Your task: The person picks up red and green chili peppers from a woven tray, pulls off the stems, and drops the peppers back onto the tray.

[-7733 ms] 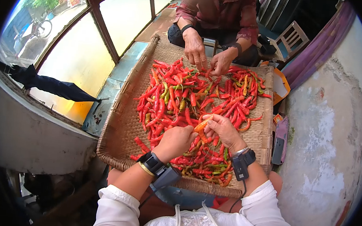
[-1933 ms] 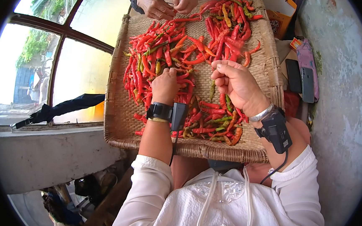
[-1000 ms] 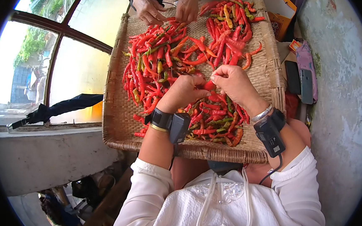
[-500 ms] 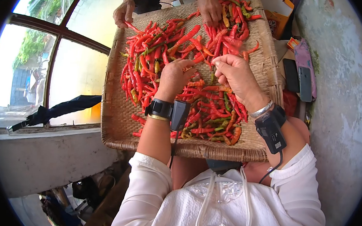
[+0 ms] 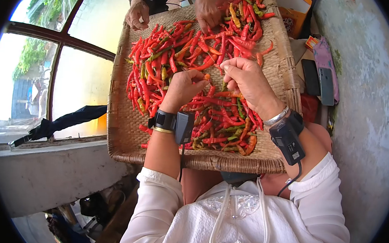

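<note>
Many chili peppers, mostly red with some green and orange, lie heaped in a shallow woven basket before me. Over the middle of the heap, my left hand is closed, thumb and fingers together. A small orange bit shows at its fingertips, too little to name. My right hand pinches thumb against forefinger just to the right, apart from the left hand. Whatever is in that pinch is too small to make out. Both wrists carry strapped black devices.
Across the basket, another person's hand reaches into the peppers, while that person's other hand hangs at the far left rim. Two phones lie on the right by the wall. A folded black umbrella leans at the window.
Both my hands have shifted slightly left and lower, still closed. The other person's reaching hand has moved left over the peppers, and their other hand has shifted a little at the rim.
</note>
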The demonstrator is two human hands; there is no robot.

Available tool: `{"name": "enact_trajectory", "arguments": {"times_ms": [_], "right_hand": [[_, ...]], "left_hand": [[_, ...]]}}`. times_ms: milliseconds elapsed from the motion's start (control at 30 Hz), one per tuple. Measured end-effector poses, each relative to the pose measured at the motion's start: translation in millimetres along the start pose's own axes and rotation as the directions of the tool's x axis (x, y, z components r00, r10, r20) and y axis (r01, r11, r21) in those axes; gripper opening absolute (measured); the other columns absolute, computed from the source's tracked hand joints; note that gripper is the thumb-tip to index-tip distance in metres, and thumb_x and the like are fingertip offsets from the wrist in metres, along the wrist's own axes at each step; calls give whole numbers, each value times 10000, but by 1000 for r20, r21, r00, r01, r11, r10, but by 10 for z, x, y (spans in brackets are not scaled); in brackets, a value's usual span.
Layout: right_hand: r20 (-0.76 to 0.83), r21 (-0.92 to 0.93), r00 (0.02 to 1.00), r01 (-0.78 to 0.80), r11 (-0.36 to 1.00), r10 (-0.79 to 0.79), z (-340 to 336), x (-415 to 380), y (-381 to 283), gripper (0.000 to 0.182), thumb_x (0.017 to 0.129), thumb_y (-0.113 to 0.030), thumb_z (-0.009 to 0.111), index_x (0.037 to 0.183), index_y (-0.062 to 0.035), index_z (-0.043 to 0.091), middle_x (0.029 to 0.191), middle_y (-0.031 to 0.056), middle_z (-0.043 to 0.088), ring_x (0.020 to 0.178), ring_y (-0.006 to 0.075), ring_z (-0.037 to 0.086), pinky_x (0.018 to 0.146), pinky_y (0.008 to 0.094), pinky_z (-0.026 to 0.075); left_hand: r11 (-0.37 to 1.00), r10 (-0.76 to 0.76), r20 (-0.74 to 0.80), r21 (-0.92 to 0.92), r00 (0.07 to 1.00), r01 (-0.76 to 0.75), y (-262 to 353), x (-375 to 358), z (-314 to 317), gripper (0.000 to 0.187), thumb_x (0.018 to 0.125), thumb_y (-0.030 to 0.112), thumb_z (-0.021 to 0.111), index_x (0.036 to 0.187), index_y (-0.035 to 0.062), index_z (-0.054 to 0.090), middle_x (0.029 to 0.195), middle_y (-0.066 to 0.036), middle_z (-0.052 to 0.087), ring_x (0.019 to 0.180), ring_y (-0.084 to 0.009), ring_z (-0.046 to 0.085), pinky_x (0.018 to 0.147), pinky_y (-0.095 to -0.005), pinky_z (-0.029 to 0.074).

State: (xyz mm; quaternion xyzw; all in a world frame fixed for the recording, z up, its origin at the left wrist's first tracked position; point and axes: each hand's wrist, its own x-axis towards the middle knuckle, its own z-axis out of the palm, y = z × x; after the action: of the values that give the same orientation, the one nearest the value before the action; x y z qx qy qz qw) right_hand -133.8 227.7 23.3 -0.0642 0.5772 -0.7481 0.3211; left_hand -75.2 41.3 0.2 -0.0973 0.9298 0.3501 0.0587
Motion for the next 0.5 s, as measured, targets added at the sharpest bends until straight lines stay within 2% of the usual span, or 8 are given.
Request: {"name": "enact_trajectory", "arguments": {"times_ms": [100, 167, 233, 300, 333, 367, 433, 500], "right_hand": [[6, 3, 1000, 5, 1000, -5, 8, -7, -3, 172, 877, -192, 532, 882, -31, 593, 647, -13, 536, 515, 37, 462, 461, 172, 363], [1, 24, 1000, -5, 1000, 5, 10, -5, 17, 170, 876, -192, 537, 890, -32, 595, 651, -13, 538, 512, 36, 461, 445, 170, 354], [-12, 12, 1000, -6, 1000, 6, 4, -8, 18, 171, 874, -193, 541, 893, -32, 595, 651, -13, 539, 510, 34, 460, 435, 168, 348], [-23, -2, 1000, -5, 1000, 5, 2, -3, 12, 171, 873, -195, 544, 895, -33, 595, 652, -13, 540, 509, 33, 459, 424, 166, 341], [-26, -1, 1000, 1, 1000, -1, 2, 1, 10, 171, 872, -195, 544, 895, -33, 595, 653, -13, 541, 508, 32, 460, 416, 164, 335], [-30, -1, 1000, 7, 1000, -7, 2, 3, 12, 171, 872, -196, 545, 895, -34, 594, 654, -13, 542, 508, 31, 461, 408, 162, 329], [-20, 1, 1000, -1, 1000, 1, -4, 9, 27, 170, 872, -195, 544, 894, -34, 594, 655, -11, 543, 511, 32, 465, 413, 163, 333], [-11, 2, 1000, -9, 1000, 9, -7, 13, 43, 169, 872, -194, 542, 893, -34, 594, 656, -10, 543, 515, 33, 468, 418, 164, 337]], "left_hand": [[913, -147, -48, -392, 988, 117, -6, 87, -49, 250, 842, 125, 601, 1028, -41, 581, 811, -70, 651, 723, -95, 601, 628, -235, 483], [476, -188, -386, -840, 903, -260, 72, 155, 6, 380, 852, 103, 584, 1193, -30, 481, 887, -70, 634, 714, -108, 596, 635, -233, 486], [488, -145, -447, -808, 883, -329, 29, 168, 27, 481, 855, 81, 571, 1285, -19, 383, 950, -95, 620, 759, -111, 596, 659, -231, 487], [893, -13, -245, -439, 970, -99, -153, 169, 68, 406, 854, 92, 570, 1227, -21, 457, 958, -106, 629, 828, -116, 599, 692, -243, 489], [950, -16, -126, -311, 992, -24, -169, 156, 111, 355, 817, 100, 599, 1155, 10, 537, 928, -113, 639, 840, -162, 621, 708, -279, 495], [963, 268, -141, 62, 953, -262, -226, 167, 172, 272, 772, 100, 607, 1039, 50, 612, 943, -108, 623, 795, -234, 631, 692, -334, 505], [848, 402, -49, 397, 914, -352, -252, 155, 304, 273, 749, 80, 591, 1020, 76, 615, 1033, -92, 597, 746, -237, 620, 657, -323, 510], [846, 347, -44, 445, 937, -292, -238, 171, 389, 263, 743, 89, 584, 1003, 78, 620, 1060, -93, 584, 771, -265, 613, 673, -345, 509]]}}
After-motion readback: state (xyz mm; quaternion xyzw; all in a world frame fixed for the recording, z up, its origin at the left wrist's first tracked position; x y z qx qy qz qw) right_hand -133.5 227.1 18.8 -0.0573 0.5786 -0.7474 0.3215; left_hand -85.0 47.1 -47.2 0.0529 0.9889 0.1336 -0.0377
